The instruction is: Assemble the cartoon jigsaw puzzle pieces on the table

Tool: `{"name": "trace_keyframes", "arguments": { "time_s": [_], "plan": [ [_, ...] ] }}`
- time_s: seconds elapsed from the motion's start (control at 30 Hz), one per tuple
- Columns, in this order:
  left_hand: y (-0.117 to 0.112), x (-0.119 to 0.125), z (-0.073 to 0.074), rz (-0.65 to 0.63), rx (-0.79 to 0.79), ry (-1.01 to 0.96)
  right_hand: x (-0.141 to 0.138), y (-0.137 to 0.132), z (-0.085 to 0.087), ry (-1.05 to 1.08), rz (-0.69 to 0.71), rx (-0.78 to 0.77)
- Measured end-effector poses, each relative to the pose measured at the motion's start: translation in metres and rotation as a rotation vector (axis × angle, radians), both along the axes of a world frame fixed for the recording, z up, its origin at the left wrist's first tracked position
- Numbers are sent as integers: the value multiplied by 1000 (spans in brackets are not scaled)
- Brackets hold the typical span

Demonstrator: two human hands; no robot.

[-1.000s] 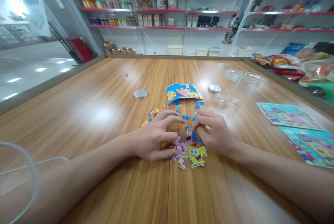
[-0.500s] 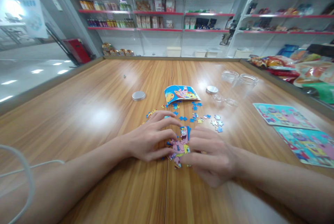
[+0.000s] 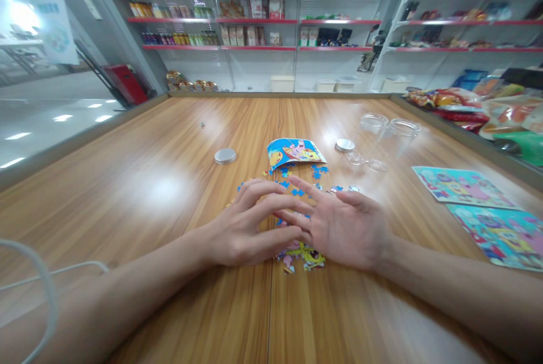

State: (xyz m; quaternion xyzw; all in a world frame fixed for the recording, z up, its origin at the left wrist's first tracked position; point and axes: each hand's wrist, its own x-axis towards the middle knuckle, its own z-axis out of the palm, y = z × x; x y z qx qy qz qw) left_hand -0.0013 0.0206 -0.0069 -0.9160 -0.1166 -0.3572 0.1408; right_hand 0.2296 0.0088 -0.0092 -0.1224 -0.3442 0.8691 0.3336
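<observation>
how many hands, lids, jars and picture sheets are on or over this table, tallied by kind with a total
Hands, the left hand and the right hand, over the puzzle pieces: 2
Silver lids: 2
Clear jars: 2
Picture sheets, two flat and one curved: 3
Total: 9

The joined puzzle section (image 3: 314,258) lies on the table (image 3: 190,307) under the fingers (image 3: 278,240). Loose pieces (image 3: 297,192) lie just beyond the fingers, a picture card (image 3: 297,151) behind them. Farther out, 1 lid (image 3: 225,155) lies left of the fingers, a second lid (image 3: 345,145) right, with 2 jars (image 3: 404,127) to its right. 2 sheets (image 3: 466,187) lie well right of the fingers.
</observation>
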Motion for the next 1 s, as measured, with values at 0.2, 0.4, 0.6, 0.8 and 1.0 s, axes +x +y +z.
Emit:
{"name": "trace_keyframes", "arguments": {
  "time_s": [0.2, 0.4, 0.6, 0.8, 1.0],
  "plan": [
    [-2, 3, -2, -18, 2, 81, -3, 0, -5, 38, 32, -22],
    [1, 3, -6, -12, -17, 87, -4, 0, -5, 8, 49, -27],
    [-4, 10, -8, -14, -48, 22, -6, 0, -6, 25, 62, -24],
    [-22, 29, -10, 170, -306, -102, -8, 3, -6, -1, 38, 2],
    [-23, 33, -11, 191, -358, -108, -8, 3, -6, -7, 29, -5]
  ]
}}
